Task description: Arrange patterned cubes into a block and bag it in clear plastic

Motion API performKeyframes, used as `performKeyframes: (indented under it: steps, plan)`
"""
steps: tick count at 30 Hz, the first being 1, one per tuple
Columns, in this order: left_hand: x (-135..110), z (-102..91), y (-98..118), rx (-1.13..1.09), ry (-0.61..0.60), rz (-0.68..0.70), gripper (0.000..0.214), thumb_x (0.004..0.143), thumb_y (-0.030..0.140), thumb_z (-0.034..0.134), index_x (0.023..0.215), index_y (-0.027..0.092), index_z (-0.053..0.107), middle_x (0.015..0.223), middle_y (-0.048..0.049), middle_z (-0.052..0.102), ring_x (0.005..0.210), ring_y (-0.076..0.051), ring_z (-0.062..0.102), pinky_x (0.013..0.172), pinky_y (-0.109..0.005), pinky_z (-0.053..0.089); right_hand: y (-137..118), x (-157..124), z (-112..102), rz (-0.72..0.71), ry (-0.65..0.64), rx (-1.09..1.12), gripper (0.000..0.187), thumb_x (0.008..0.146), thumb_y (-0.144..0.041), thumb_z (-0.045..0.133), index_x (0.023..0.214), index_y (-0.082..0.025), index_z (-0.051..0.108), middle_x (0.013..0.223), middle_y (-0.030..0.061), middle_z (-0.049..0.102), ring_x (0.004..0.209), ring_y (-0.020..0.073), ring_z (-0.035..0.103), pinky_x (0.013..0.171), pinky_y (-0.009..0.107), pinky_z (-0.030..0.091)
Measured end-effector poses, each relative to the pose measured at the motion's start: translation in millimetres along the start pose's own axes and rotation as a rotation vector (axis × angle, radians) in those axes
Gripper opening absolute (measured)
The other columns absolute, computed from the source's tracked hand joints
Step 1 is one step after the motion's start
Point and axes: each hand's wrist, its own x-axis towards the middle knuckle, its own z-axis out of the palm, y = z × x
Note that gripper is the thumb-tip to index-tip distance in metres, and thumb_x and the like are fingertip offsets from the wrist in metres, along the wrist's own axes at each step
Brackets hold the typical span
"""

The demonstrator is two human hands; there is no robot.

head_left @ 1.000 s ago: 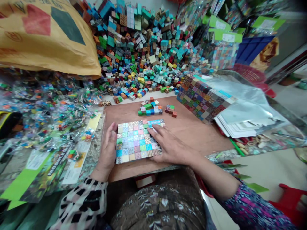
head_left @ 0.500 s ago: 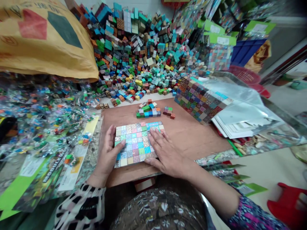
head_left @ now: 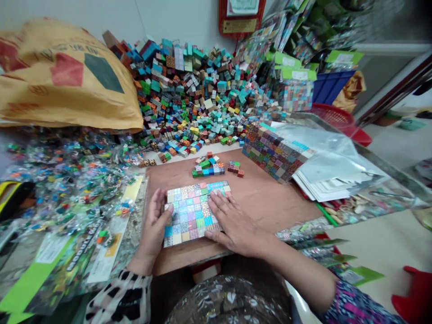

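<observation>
A flat rectangular layer of small patterned cube blocks (head_left: 189, 211), mostly pale blue, white, pink and green, lies on the brown board before me. My left hand (head_left: 157, 225) stands along its left edge, fingers loosely bent and thumb at the border of the blocks. Across the layer's right part my right hand (head_left: 232, 222) lies flat, fingers stretched out, hiding some blocks beneath. Just beyond the layer is a small group of loose blocks (head_left: 208, 168), with another little cluster (head_left: 235, 168) to its right.
A big heap of coloured blocks (head_left: 199, 99) rises against the wall. To the left are a yellow sack (head_left: 111, 108) and many small bagged pieces (head_left: 84, 166). A stacked block wall (head_left: 273, 155) stands right on the brown board (head_left: 270, 198), beside clear plastic bags (head_left: 327, 148).
The view has tilted up, so the scene sits lower. My left thumb has drawn back from the top of the blocks to their left edge. My right hand stays flat on the layer.
</observation>
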Motion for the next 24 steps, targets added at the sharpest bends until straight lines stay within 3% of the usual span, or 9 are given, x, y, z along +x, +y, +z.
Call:
performKeyframes:
  steps: [5, 10, 14, 18, 24]
  plan:
    - [-2, 0.5, 6, -0.132, 0.055, -0.08, 0.062, 0.091, 0.046, 0.056, 0.146, 0.024, 0.036, 0.157, -0.0115, 0.037, 0.146, -0.02, 0.032, 0.121, -0.039, 0.022, 14, 10, -13, 0.115, 0.089, 0.311, 0.078, 0.096, -0.065, 0.027, 0.157, -0.017, 0.015, 0.164, 0.0098, 0.006, 0.151, 0.0246, 0.003, 0.123, 0.05, 0.011]
    - [-4, 1.2, 10, -0.182, 0.033, -0.093, 0.07, 0.093, 0.058, 0.045, 0.151, 0.021, 0.028, 0.16, -0.0119, 0.032, 0.148, -0.02, 0.027, 0.122, -0.039, 0.02, 44, 24, -14, 0.322, 0.306, 0.646, 0.077, 0.094, -0.07, 0.028, 0.156, -0.024, 0.024, 0.164, 0.0028, 0.015, 0.151, 0.0221, 0.01, 0.124, 0.046, 0.008]
    - [-5, 0.2, 9, -0.184, -0.019, -0.125, 0.075, 0.093, 0.065, 0.037, 0.154, 0.023, 0.022, 0.162, -0.0092, 0.027, 0.149, -0.02, 0.022, 0.123, -0.04, 0.015, 60, 28, -2, 0.443, 0.327, 0.908, 0.083, 0.089, -0.077, 0.027, 0.154, -0.024, 0.03, 0.162, 0.0044, 0.024, 0.149, 0.0242, 0.019, 0.123, 0.046, 0.015]
    - [-5, -2.9, 3, -0.125, -0.073, -0.119, 0.075, 0.092, 0.067, 0.035, 0.155, 0.028, 0.022, 0.164, -0.0044, 0.023, 0.15, -0.022, 0.019, 0.123, -0.042, 0.015, 56, 29, 3, 0.446, 0.277, 0.906, 0.084, 0.086, -0.08, 0.032, 0.152, -0.028, 0.035, 0.161, 0.0025, 0.026, 0.15, 0.0256, 0.018, 0.123, 0.047, 0.012]
    - [0, -12.9, -11, 0.045, -0.079, -0.063, 0.081, 0.089, 0.072, 0.033, 0.154, 0.024, 0.025, 0.164, -0.0054, 0.021, 0.151, -0.023, 0.015, 0.124, -0.041, 0.008, 49, 27, 8, 0.428, 0.249, 0.862, 0.081, 0.089, -0.076, 0.033, 0.153, -0.026, 0.032, 0.162, 0.0045, 0.022, 0.151, 0.024, 0.014, 0.123, 0.048, 0.009]
